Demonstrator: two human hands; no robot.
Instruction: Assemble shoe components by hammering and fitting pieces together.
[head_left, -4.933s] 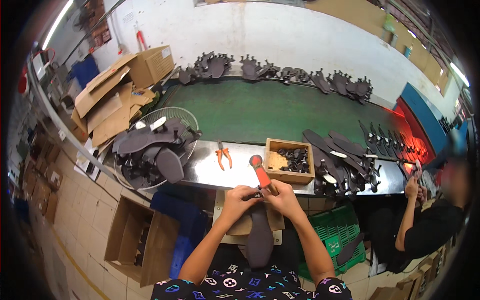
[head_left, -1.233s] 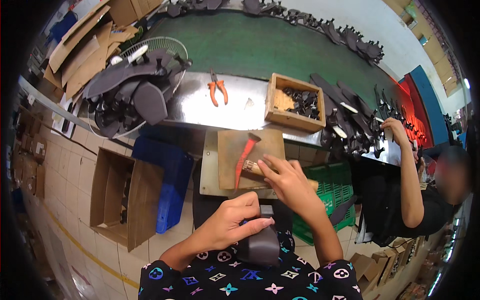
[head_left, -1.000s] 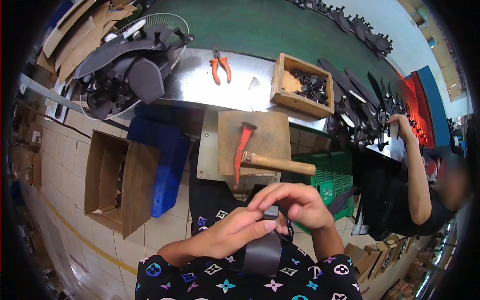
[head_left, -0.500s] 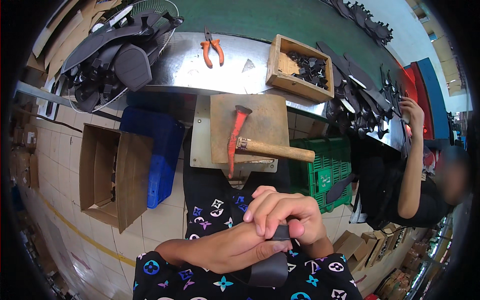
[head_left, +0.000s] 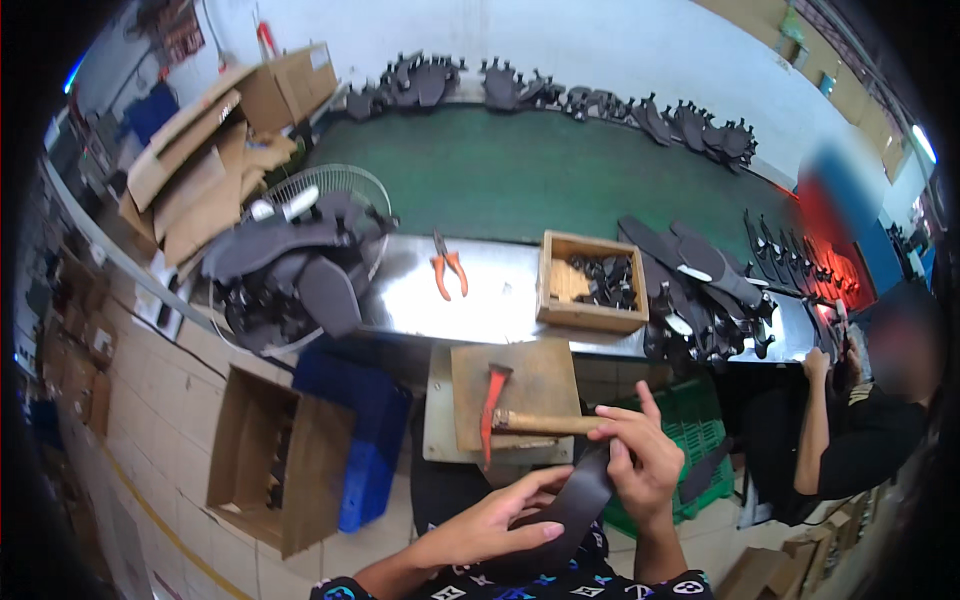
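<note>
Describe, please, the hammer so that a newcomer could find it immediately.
Find the long green-topped workbench, then the brown board in front of its metal edge. The hammer lies on that board, its handle extending toward the right hand. Its slim red head on a wooden handle sets it apart from the orange-handled pliers.

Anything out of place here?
Nothing clearly damaged or spilled. Mildly odd: the wire basket is heaped above its rim with dark sole-shaped pieces, which could slip off. The red-headed hammer lies with its handle extending past the brown board, so it might get knocked.
</note>
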